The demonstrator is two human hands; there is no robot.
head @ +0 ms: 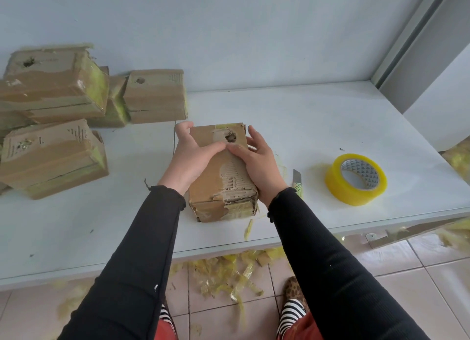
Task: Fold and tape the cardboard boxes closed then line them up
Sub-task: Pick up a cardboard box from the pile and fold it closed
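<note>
A worn cardboard box (213, 187) with a torn top layer and a small hole stands in the middle of the white table (318, 126). My left hand (189, 156) grips its left side, with the thumb lying across the top. My right hand (259, 161) grips its right side, and its thumb meets the left thumb near the hole. A roll of yellow tape (356, 178) lies flat to the right. Between the tape and the box lies a utility knife (297, 180), partly hidden by my right wrist.
Several taped boxes (56, 95) are piled at the table's far left, one (155, 97) nearest the middle. Yellow tape scraps (223, 273) litter the tiled floor under the table's front edge. A wall runs behind the table and a grey frame (417, 47) rises at right.
</note>
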